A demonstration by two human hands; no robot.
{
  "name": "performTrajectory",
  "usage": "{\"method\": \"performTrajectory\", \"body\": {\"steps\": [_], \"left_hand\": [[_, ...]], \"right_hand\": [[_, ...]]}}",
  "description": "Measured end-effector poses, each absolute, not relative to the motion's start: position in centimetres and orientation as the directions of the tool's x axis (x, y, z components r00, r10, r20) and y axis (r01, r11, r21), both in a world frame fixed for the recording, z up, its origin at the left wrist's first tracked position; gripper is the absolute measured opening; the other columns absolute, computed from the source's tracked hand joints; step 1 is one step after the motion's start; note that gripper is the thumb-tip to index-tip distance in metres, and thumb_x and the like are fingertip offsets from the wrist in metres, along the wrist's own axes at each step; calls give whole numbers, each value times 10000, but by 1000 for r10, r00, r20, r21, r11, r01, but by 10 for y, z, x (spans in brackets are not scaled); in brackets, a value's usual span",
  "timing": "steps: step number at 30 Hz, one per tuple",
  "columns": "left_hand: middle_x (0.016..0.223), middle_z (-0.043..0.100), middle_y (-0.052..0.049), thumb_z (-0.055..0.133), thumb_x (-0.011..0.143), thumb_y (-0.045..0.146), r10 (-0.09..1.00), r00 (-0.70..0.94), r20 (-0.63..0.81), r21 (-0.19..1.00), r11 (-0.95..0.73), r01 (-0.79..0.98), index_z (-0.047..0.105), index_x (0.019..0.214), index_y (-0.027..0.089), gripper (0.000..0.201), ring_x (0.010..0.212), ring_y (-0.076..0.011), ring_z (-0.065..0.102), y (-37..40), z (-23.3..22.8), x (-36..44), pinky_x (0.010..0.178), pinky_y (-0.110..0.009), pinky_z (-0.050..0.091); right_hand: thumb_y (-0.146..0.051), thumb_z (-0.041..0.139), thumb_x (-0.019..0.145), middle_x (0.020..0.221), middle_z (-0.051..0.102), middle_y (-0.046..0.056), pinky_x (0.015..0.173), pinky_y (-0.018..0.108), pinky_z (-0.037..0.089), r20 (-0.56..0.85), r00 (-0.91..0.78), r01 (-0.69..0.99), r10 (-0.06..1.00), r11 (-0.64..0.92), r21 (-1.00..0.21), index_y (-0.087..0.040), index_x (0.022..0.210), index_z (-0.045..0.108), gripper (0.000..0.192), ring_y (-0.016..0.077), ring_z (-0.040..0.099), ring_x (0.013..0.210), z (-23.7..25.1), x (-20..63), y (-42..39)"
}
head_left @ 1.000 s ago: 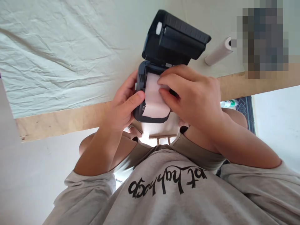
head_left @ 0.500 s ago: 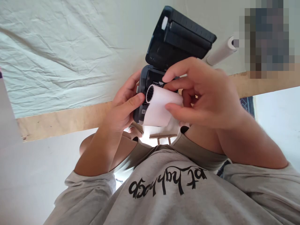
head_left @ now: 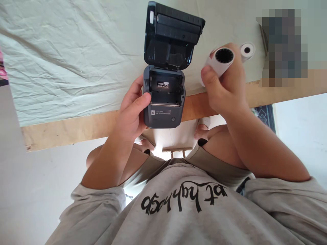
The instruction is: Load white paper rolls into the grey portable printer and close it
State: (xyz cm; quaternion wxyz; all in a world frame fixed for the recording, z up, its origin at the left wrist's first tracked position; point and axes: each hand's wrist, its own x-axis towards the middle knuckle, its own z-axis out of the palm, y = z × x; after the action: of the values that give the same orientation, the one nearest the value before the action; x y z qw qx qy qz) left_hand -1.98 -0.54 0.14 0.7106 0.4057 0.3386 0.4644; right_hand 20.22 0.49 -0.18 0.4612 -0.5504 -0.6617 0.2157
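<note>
My left hand (head_left: pixel 134 107) is closed around the left side of a dark grey portable label printer (head_left: pixel 163 117), thumb on its front face. The printer's black lid (head_left: pixel 172 37) stands swung open at the far end, and its paper bay (head_left: pixel 167 93) shows bare with a small printed sticker inside. To the right of the printer, apart from it, my right hand (head_left: pixel 227 85) grips a white paper roll (head_left: pixel 214 66). The roll's dark, ribbed core faces me, tilted upward. Some of the fingers are hidden behind the roll.
Another white roll (head_left: pixel 247 50) lies on the pale green cloth (head_left: pixel 76 68) just beyond my right hand. A blurred-out dark item (head_left: pixel 283 47) sits at the far right. The table's bare wooden edge (head_left: pixel 68 131) runs across in front of me.
The paper roll has come away from the printer's bay, carried right by my right hand and turned core-end toward me. The printer has shifted slightly left and sits straighter in my left hand.
</note>
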Motion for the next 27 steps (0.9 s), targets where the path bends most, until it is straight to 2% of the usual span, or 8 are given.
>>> {"method": "performTrajectory", "body": {"steps": [2,5,11,14,17,21,24,27], "left_hand": [[1061,712,-16,593,884,356,940,327,-93,890,226,-397,640,1131,211,291,988,-149,693,-6,1,-19,832,-266,604],[1070,709,-17,584,889,345,941,321,-104,891,232,-391,627,1151,212,297,977,-152,697,-6,0,-19,832,-283,607],[1085,704,-8,603,875,341,937,334,-103,887,238,-395,615,1167,221,316,1015,-153,691,-6,-1,-20,844,-273,602],[1102,698,-7,622,860,370,934,335,-122,897,249,-366,617,1154,236,322,1046,-179,689,-6,1,-21,857,-303,606],[1133,686,-6,624,856,396,934,328,-141,912,252,-323,621,1145,253,323,1122,-218,666,-6,2,-22,876,-343,609],[1123,675,3,618,855,408,932,328,-153,920,256,-298,626,1129,266,309,1167,-241,645,-7,4,-23,857,-352,617],[1119,671,-2,608,861,407,929,326,-173,917,273,-292,614,1140,261,315,1152,-238,651,-7,5,-23,841,-344,619],[1128,673,-8,595,873,379,922,331,-199,908,301,-292,606,1144,250,301,1113,-218,668,-6,7,-21,844,-327,613]], "right_hand": [[-471,543,857,867,558,44,819,432,458,469,-18,666,883,361,-653,-239,866,437,256,212,536,850,1,205,5],[-315,629,797,948,607,39,815,408,463,521,-34,741,853,371,-559,-258,914,469,206,219,562,894,0,205,9],[-174,615,753,874,620,0,730,396,479,313,-9,816,950,188,-546,-274,1083,439,387,188,563,706,-3,198,19],[-173,675,720,1140,624,52,878,455,507,273,-9,791,962,174,-587,-278,1250,347,632,241,642,988,2,198,14],[-212,696,753,1392,473,86,1052,463,452,449,-95,731,888,369,-574,-280,1339,344,686,264,498,1311,8,211,4],[-276,544,881,1229,561,19,985,434,461,743,-82,615,665,620,-487,-335,1299,508,424,231,550,1180,13,248,-1],[-227,544,862,1157,602,16,880,417,474,701,17,710,713,485,-510,-337,1237,554,391,222,570,1111,11,270,3],[-198,628,757,1210,551,104,803,398,495,504,96,827,858,213,-520,-222,1252,528,506,234,572,1067,7,273,8]]}}
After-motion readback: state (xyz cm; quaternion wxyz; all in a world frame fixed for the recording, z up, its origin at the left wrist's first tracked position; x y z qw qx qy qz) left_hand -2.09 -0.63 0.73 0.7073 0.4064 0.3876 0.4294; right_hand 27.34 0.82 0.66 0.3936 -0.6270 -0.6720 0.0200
